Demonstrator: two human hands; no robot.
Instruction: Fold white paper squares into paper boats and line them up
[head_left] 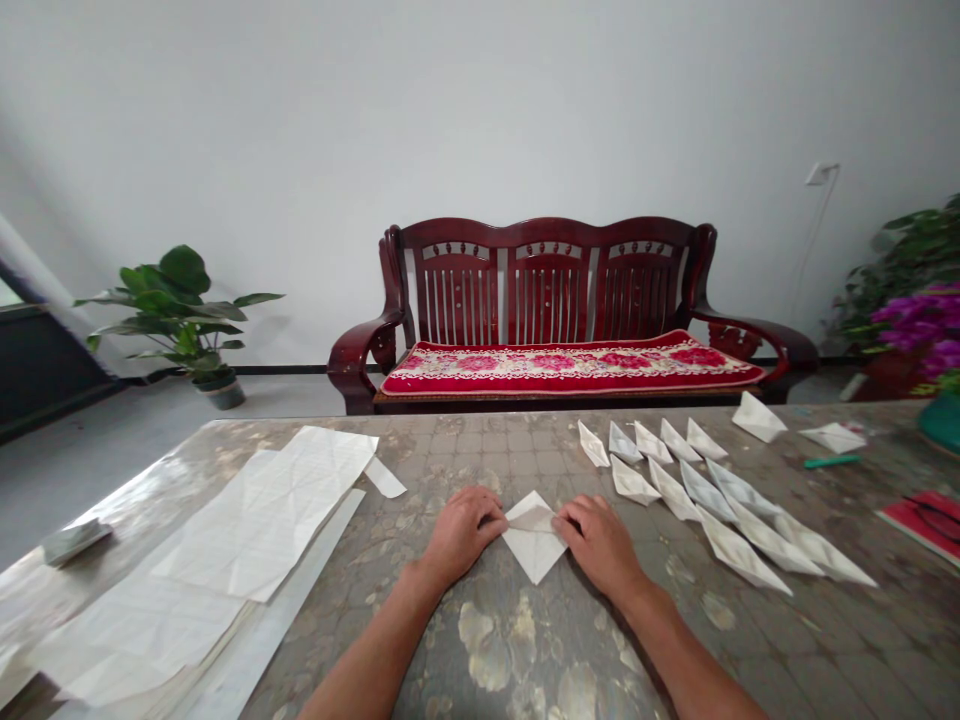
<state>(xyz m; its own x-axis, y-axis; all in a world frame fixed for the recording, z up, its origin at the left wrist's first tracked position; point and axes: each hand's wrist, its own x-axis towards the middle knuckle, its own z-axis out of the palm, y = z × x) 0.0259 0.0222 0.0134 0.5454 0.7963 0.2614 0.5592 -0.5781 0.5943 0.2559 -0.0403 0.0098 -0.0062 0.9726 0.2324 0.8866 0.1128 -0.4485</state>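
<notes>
A small white folded paper, diamond-shaped with a crease across its middle, lies on the table in front of me. My left hand pinches its left corner between thumb and fingers. At the opposite corner, my right hand grips the paper the same way. Off to the right stand several folded paper boats in rough rows. White creased paper sheets are piled on the left, with a narrow paper strip beside them.
The patterned table spans the foreground. A green pen, a red book with glasses on it, and purple flowers are at the right. Beyond stands a wooden bench; a potted plant is at left.
</notes>
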